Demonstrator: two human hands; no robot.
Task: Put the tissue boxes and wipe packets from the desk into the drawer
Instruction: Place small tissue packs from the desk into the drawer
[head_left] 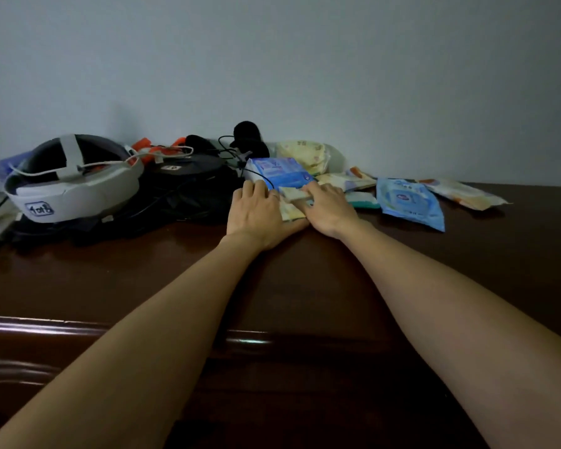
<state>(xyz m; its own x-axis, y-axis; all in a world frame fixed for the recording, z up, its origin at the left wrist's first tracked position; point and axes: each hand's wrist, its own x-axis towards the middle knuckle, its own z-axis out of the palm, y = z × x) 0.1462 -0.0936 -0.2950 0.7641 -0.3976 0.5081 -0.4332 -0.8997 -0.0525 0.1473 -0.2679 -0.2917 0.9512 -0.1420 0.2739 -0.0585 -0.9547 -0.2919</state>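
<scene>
Both my hands reach across the dark wooden desk (305, 286) to a heap of wipe and tissue packets. My left hand (256, 215) lies on the left side of a small pale packet (292, 207), its fingers curled against a blue tissue pack (279, 172). My right hand (329, 209) grips the same pale packet from the right. A yellow pack (305, 153) lies behind by the wall. To the right lie a blue wipe packet (408, 202), a teal packet (365, 199) and a white-orange packet (463, 192). No drawer is visible.
A white and grey headset (72, 186) with a cable sits at the left on black gear (188, 186). Black cables and a fuzzy black microphone (246, 131) lie behind the packets. The desk's front edge (78, 325) runs below my forearms.
</scene>
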